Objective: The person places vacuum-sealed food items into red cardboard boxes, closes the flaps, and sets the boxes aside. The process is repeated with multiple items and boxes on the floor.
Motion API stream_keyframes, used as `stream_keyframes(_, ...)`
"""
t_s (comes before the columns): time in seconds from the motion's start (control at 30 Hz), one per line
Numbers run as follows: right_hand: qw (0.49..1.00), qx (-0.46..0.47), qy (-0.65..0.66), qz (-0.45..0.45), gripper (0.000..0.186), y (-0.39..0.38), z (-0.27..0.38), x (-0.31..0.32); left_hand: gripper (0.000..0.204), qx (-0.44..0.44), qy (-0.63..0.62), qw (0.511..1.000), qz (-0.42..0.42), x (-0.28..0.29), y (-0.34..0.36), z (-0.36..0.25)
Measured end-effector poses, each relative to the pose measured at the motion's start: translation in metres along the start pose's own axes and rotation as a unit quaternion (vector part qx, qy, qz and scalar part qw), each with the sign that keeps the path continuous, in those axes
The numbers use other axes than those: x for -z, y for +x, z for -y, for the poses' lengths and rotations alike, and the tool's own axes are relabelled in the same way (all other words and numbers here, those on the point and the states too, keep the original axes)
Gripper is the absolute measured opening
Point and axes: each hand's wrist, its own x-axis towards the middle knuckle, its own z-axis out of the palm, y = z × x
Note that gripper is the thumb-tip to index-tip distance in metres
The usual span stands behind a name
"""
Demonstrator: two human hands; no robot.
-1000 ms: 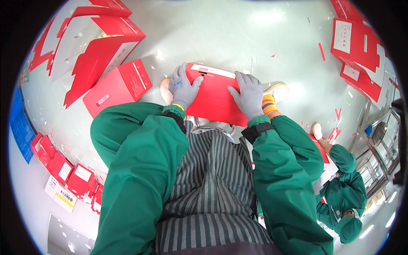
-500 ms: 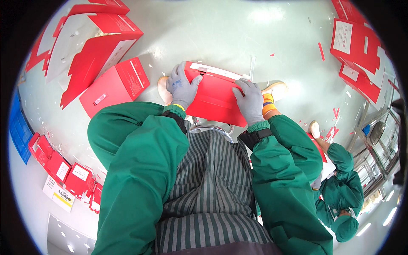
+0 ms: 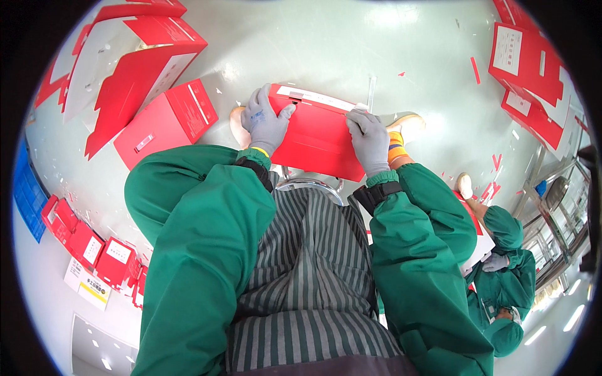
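A red cardboard box with a white strip along its far edge lies between my knees, above a chrome metal ring. My left hand, in a grey glove with a blue stain, grips its left end, thumb on the top face and fingers over the far corner. At the right end my right hand, also gloved in grey, holds the far right corner with bent fingers. A small dark slot shows in the box near my left thumb. The box's underside is hidden.
A closed red box and large opened red-and-white cartons stand at left. More red cartons are at far right. Red scraps litter the floor. A co-worker in green sits at lower right, near a metal rack.
My right fingers have curled more tightly at the box's far right corner, and the box has shifted slightly. The co-worker's gloved hand has come into sight.
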Motion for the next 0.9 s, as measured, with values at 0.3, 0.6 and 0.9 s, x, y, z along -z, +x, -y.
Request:
stream_keyframes(0.3,0.993,-0.113,-0.015,-0.041,0.016,-0.013,-0.026,0.02,0.077,0.008,0.012,1.0,0.01,-0.004,0.001,0.005)
stream_keyframes(0.6,0.985,-0.141,-0.092,-0.031,0.028,-0.002,-0.026,0.015,0.089,0.038,-0.034,0.998,0.029,0.004,0.0,0.002)
stream_keyframes(0.9,0.971,-0.081,-0.13,0.183,0.046,-0.056,0.053,-0.023,0.101,0.156,-0.053,0.981,0.102,0.009,0.002,-0.005)
